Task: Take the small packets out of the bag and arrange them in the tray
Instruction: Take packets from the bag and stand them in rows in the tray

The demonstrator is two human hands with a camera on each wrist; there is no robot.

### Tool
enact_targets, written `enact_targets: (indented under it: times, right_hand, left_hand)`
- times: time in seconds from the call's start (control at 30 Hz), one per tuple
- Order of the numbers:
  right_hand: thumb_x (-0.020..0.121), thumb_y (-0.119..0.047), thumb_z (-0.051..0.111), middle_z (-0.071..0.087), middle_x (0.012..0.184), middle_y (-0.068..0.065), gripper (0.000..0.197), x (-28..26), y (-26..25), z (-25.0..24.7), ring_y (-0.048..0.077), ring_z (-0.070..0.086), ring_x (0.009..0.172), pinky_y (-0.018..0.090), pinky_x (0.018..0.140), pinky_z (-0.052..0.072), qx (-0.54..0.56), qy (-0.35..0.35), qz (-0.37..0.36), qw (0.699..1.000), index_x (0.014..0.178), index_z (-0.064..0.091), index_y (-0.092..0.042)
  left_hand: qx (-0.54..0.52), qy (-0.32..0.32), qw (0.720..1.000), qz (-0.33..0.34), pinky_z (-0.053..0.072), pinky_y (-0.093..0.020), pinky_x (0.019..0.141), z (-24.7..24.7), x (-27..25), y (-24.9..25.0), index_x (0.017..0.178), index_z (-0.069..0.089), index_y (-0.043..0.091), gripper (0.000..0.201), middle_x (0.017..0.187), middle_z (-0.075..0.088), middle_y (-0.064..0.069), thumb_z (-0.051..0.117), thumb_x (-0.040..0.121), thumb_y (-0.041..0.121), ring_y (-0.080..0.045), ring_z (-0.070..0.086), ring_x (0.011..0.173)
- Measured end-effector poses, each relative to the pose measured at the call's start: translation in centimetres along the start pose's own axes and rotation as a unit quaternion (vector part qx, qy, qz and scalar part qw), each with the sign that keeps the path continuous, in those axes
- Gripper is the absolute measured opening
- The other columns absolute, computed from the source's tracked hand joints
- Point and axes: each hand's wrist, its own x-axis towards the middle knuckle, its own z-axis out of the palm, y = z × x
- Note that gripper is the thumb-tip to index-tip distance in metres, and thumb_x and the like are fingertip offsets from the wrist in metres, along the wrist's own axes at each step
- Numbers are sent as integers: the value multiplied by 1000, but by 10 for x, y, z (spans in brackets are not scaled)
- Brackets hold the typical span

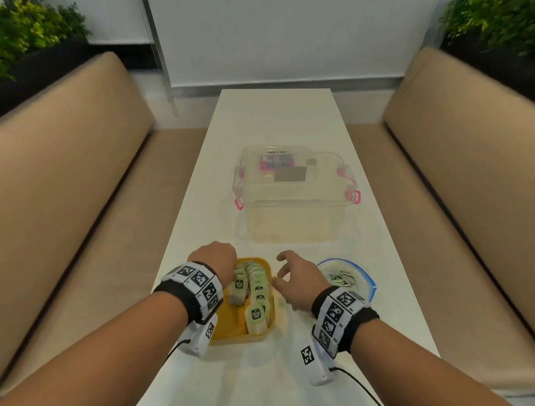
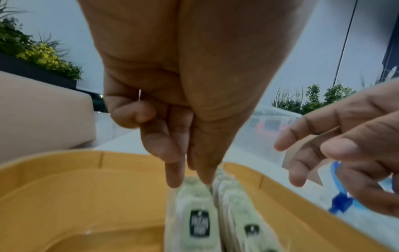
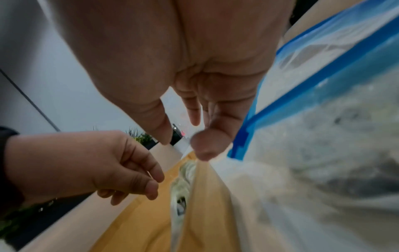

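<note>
A yellow tray [image 1: 225, 331] sits near the table's front edge and holds two rows of pale green packets [image 1: 258, 283] standing on edge. My left hand [image 1: 233, 272] reaches down over the left row. In the left wrist view the thumb and index finger of that hand [image 2: 191, 181] pinch the top of a packet [image 2: 194, 196], with the other fingers curled. My right hand [image 1: 280, 269] hovers between the tray and the bag, fingers spread and holding nothing. The clear zip bag [image 1: 359, 274] with a blue seal lies to the right, more packets [image 1: 342, 277] inside it.
A clear plastic box [image 1: 294, 197] with pink latches stands behind the tray, mid-table. The narrow white table [image 1: 278, 121] runs away from me between two tan benches [image 1: 64, 188]. Plants stand at both back corners.
</note>
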Motion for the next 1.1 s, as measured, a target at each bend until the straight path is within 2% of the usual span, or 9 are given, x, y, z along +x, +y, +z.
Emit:
enact_targets:
  times: [0.2,0.33,0.4,0.5,0.6,0.73,0.8,0.97,1.1]
  right_hand:
    - [96,-18,52,65,97,-3,19,-8,32,-59,17,60,74,16,55,43,11,59,-14,998,112,60,-21]
    - [90,-14,53,68,94,3,32,-16,70,-93,21,64,85,32,74,53,-62,27,31,997,121,53,-21]
    - [86,-14,55,68,95,6,34,-21,83,-103,24,64,85,36,73,55,-101,-4,44,994,119,53,-22]
    - [83,-14,58,68,92,10,38,-27,94,-107,29,63,83,35,66,51,-143,-26,26,989,120,45,-15]
    - [77,-15,72,62,89,10,60,-32,107,-103,28,61,77,33,58,46,-146,-57,31,987,124,34,-9]
    - [70,-20,86,61,103,14,92,-37,124,-103,31,62,90,38,72,53,-179,-142,48,972,135,22,-7]
    - [69,-26,88,60,100,12,101,-39,132,-105,30,62,89,37,70,52,-186,-161,49,968,139,18,-7]
    - [65,-45,85,63,99,6,105,-38,141,-109,27,64,89,40,76,56,-121,-135,17,983,138,16,-12]
    - [63,-56,82,63,102,0,108,-34,125,-117,22,63,92,32,76,51,-70,-80,-53,993,144,19,-21]
  left_hand:
    - [-139,58,980,127,46,-25,80,-37,-23,52,104,68,28,18,105,69,9,59,90,35,-11,59,90]
    - [-194,29,957,213,47,-23,83,-41,-35,115,109,71,22,20,102,71,6,60,92,24,-12,63,91]
    - [-186,8,955,230,49,-27,84,-33,-33,139,107,73,22,20,101,73,3,61,91,23,-14,64,92]
    - [-92,-31,973,210,51,-32,80,-15,-27,165,104,74,23,21,98,72,-1,59,90,27,-22,64,93]
    - [-41,-81,983,162,52,-32,80,3,-22,174,103,74,22,24,100,71,-3,63,86,37,-23,64,94]
    - [-74,-112,982,129,46,-26,74,16,-19,172,101,73,21,28,101,70,3,75,79,38,-18,63,94]
    - [-81,-112,983,121,41,-23,71,21,-20,173,97,74,22,25,99,69,4,78,77,36,-16,63,92]
    - [-128,-59,984,108,43,-22,72,21,-24,173,88,74,27,10,92,71,8,76,79,30,-12,64,89]
    - [-221,36,968,109,48,-24,75,2,-29,175,88,72,29,6,85,70,11,72,83,28,-9,63,81]
